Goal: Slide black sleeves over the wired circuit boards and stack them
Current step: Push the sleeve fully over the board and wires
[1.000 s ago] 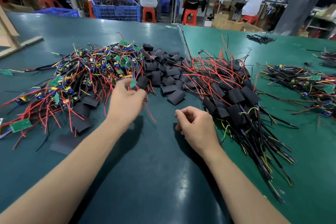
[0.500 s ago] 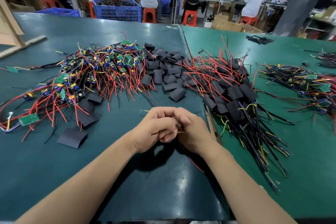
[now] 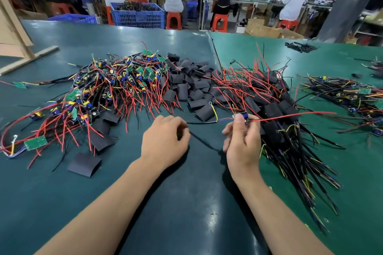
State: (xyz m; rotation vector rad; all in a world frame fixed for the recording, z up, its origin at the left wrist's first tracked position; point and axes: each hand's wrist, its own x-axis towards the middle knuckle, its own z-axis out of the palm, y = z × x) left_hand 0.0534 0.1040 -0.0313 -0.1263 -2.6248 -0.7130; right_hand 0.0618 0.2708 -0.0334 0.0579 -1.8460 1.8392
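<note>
My right hand (image 3: 242,141) pinches a wired circuit board (image 3: 241,115) between thumb and fingers; its red wire (image 3: 294,115) runs out to the right. The board's black cable (image 3: 200,122) stretches left to my left hand (image 3: 165,138), whose curled fingers hold its end just above the table. A tangled heap of bare wired boards (image 3: 107,89) lies at the left. Loose black sleeves (image 3: 190,87) are piled in the middle. Sleeved boards (image 3: 275,114) are stacked at the right, beside my right hand.
Stray sleeves (image 3: 85,164) and a green board (image 3: 35,142) lie at the near left. Another bundle of wired boards (image 3: 348,95) sits far right. Blue crates (image 3: 137,14), orange stools and seated workers are beyond the table's far edge.
My hands, joined together half a second ago, have drawn apart. The right one now holds the board up and the cable is pulled straight between them.
</note>
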